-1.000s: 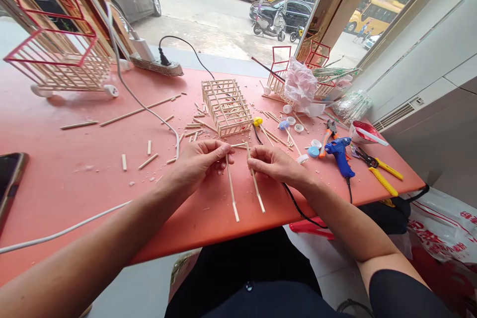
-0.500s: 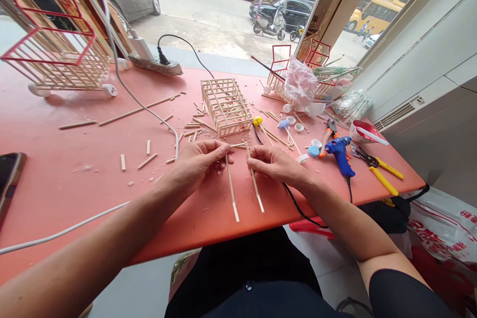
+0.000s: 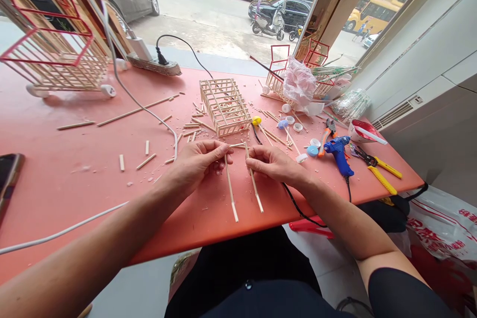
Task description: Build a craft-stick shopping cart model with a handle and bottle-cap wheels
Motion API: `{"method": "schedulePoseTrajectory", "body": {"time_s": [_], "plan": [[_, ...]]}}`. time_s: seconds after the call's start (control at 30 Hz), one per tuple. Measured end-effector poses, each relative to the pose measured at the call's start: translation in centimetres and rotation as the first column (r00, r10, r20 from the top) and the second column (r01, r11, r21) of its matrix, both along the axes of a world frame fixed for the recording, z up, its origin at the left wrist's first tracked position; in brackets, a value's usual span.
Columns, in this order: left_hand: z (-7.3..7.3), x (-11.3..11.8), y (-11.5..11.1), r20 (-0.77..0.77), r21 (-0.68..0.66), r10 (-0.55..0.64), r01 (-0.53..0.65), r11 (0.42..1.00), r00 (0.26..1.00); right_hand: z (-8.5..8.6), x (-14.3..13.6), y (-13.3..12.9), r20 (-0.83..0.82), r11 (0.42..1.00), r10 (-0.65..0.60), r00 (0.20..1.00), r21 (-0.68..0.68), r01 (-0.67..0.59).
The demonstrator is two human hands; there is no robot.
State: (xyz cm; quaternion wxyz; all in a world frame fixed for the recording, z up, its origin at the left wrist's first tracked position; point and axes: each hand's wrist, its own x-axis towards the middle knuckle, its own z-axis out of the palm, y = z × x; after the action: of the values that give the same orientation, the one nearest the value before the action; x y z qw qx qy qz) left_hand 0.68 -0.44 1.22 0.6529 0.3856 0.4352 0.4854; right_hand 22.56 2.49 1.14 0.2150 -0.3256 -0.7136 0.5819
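Between my hands is a U-shaped frame of thin wooden sticks, two long sticks joined by a short crosspiece at the far end. My left hand pinches its left stick near the top corner. My right hand grips the right stick just below the other corner; some fingertips are hidden. The free ends point toward me, near the table's front edge, with whitish tips. Just beyond my hands stands a small slatted stick basket, with cut stick pieces around it.
A blue glue gun, orange-handled pliers and yellow-handled pliers lie to the right on the pink table. A red-rimmed stick cart stands back left. A white cable crosses the left side; a phone lies far left.
Both hands keep the same grip on the stick frame. The whole view has shifted very slightly; nothing else has visibly moved.
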Motion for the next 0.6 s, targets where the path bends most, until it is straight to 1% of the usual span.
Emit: {"method": "schedulePoseTrajectory", "body": {"time_s": [0.6], "plan": [[-0.35, -0.03, 0.11, 0.006, 0.003, -0.001, 0.001, 1.000, 1.000, 0.13, -0.01, -0.10, 0.020, 1.000, -0.009, 1.000, -0.005, 0.009]]}}
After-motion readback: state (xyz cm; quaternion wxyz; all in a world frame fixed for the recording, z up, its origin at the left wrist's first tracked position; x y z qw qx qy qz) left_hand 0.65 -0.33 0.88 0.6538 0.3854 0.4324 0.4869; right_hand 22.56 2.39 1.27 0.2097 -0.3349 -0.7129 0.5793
